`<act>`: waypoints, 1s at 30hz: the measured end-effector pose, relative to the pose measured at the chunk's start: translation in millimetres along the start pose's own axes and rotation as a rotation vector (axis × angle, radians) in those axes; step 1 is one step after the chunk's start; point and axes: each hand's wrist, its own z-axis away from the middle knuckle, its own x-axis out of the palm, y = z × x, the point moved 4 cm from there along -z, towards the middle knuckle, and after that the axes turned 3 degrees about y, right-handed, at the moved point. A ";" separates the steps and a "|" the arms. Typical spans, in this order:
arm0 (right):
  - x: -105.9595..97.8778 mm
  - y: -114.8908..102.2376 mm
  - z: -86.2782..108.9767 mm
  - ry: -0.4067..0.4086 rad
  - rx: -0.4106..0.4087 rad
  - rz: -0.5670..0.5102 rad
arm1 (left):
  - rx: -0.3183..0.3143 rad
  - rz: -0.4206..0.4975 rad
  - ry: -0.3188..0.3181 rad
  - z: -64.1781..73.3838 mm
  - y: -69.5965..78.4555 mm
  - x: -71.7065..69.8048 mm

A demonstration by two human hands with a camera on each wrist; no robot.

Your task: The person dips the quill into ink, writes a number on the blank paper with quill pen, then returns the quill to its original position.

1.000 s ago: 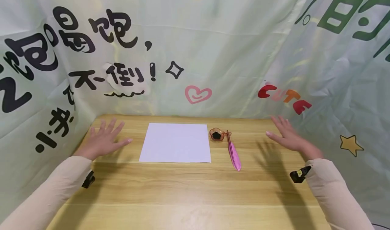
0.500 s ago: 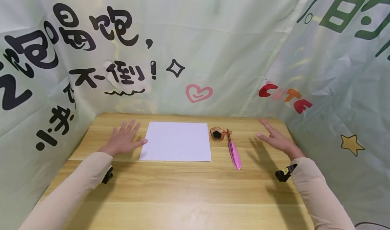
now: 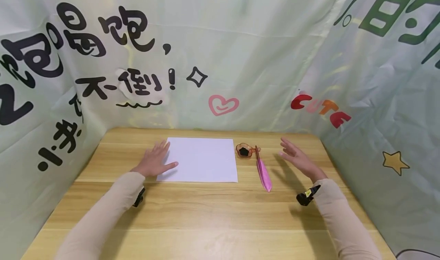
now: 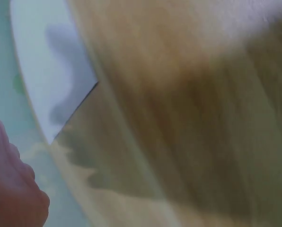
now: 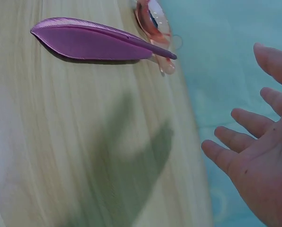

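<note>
A white sheet of paper (image 3: 203,160) lies flat on the table. My left hand (image 3: 154,162) hovers over its left edge, fingers straight and thumb spread; its shadow falls on the sheet (image 4: 41,56). To the right of the sheet sits a small see-through orange dish (image 3: 239,147) with something dark in it. Beside the dish lies a pink feather-shaped pen (image 3: 263,174), its thin end touching or overlapping the dish's handle. My right hand (image 3: 299,158) hangs in the air right of the pen, palm turned inward, fingers extended, holding nothing.
The wooden table (image 3: 220,218) runs back to a printed cloth (image 3: 258,69) that hangs behind it and at both sides. A dark cable (image 3: 412,250) shows at the lower right. Black cameras sit on both wrists.
Both hands have moved inward: the left went right until it is over the paper's edge, the right came left, nearer the feather-shaped pen. Paper, dish and pen stay in place.
</note>
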 end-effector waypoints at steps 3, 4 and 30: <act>4.5 5.7 -3.8 -0.007 -0.004 -0.038 | 0.004 0.027 -0.003 -2.0 -1.1 10.3; 5.9 7.5 -4.9 -0.010 -0.004 -0.048 | 0.004 0.037 -0.005 -2.6 -1.8 13.9; 39.3 29.6 -21.3 -0.072 -0.045 -0.170 | -0.060 0.091 -0.113 2.6 -2.8 42.3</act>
